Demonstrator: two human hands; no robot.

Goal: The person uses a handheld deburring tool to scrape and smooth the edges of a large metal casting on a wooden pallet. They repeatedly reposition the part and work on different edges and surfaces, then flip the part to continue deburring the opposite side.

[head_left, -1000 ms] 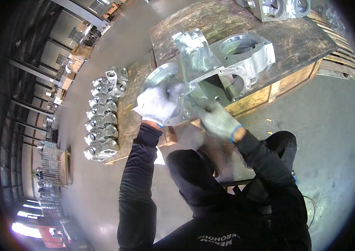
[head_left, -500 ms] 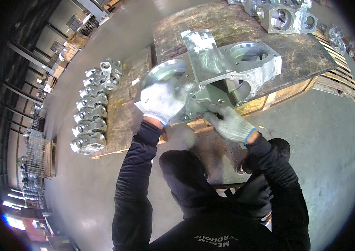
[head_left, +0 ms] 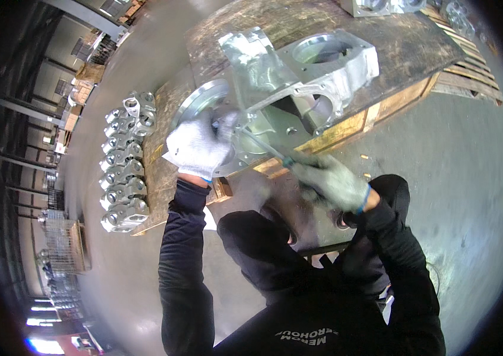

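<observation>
A large silvery metal casting (head_left: 346,74) with round bores and a flat raised plate lies on the wooden work table. My left hand (head_left: 198,145), in a white knit glove, is closed on its near left part, beside a round machined ring; the fingertips are blurred. My right hand (head_left: 331,181), gloved too, is closed around the handle of a slim file-like tool (head_left: 263,145). The tool's thin grey shaft slants up and left toward the casting near my left fingers. Exactly where its tip touches is hard to see.
Several small castings (head_left: 124,160) stand in a row along the left end of the wooden table (head_left: 405,77). More castings (head_left: 376,6) sit at its far right. A slatted pallet (head_left: 470,77) lies beyond the right edge. My knees are close below the near edge.
My right hand has drawn back from the casting, down and slightly right, so the tool's shaft now shows. The left hand stays on the casting. The whole view has shifted and tilted.
</observation>
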